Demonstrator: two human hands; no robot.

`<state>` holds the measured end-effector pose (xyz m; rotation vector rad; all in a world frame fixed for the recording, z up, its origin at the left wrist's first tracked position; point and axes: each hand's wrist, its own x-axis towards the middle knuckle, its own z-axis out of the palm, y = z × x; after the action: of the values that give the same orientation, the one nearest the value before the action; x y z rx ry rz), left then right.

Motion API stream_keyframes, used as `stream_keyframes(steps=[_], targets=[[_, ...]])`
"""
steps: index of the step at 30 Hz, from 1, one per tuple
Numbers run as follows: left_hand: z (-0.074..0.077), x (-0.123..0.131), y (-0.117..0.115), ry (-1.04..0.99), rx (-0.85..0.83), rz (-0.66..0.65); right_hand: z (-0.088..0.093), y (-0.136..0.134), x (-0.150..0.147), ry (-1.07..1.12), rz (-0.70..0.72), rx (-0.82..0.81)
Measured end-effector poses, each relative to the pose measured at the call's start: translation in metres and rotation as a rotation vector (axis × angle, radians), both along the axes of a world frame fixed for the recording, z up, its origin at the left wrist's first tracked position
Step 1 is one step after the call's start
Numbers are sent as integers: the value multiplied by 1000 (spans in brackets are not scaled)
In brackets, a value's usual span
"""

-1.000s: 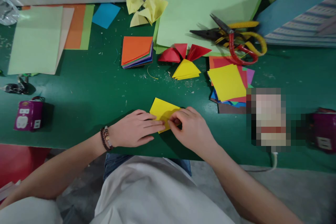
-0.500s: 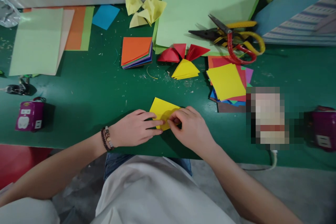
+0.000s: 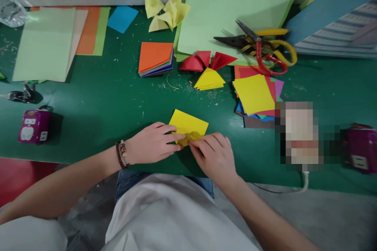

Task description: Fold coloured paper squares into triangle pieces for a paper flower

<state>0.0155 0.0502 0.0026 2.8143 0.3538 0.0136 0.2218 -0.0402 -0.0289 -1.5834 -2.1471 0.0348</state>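
**Yellow paper square (image 3: 188,123) being pressed between two hands on a green table (image 3: 88,102)**

The yellow paper square is being held near the table's front edge, directly in front of the person's body, with its lower edge tucked between the two hands. The left hand (image 3: 153,143) is being kept low, its fingers laid across the square's left corner, and whether the paper is being pinched by that hand cannot be told. A beaded bracelet (image 3: 121,153) is being worn on that wrist. The right hand (image 3: 213,157) is being bent over the square's lower edge, and the paper is being grasped there, with a crease being pressed down by the fingers (image 3: 203,141).

Farther up the table, a stack of small coloured paper squares (image 3: 155,59) is being left beside red folded paper pieces (image 3: 194,63) and a yellow folded paper triangle (image 3: 209,79). Pale yellow folded paper pieces (image 3: 167,11) are lying near the back edge. A pale green paper sheet (image 3: 229,15) is being partly covered by a pair of pliers (image 3: 232,41) and a pair of scissors (image 3: 279,49). To the right, a yellow paper sheet (image 3: 253,94) is lying on a coloured paper pile (image 3: 244,109), and a purple power socket (image 3: 34,126) is standing at the left.
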Motion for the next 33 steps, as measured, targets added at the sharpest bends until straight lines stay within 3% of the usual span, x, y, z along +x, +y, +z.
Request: stream_keyframes(steps=[12,16,26,31,33], targets=[[-1,-2,-1,14,-25,1,-7,-5,-14,48,-26,-40],[0,-2,-2,28,-45,56,-6,-6,-15,36,-40,-59],[-1,0,-5,18,-40,103,-5,-9,-28,57,17,-39],[-3,-1,-6,6,-33,109,-4,-19,-30,218,117,-100],[-4,-2,-6,8,-30,105,-3,-23,-24,291,77,-125]])
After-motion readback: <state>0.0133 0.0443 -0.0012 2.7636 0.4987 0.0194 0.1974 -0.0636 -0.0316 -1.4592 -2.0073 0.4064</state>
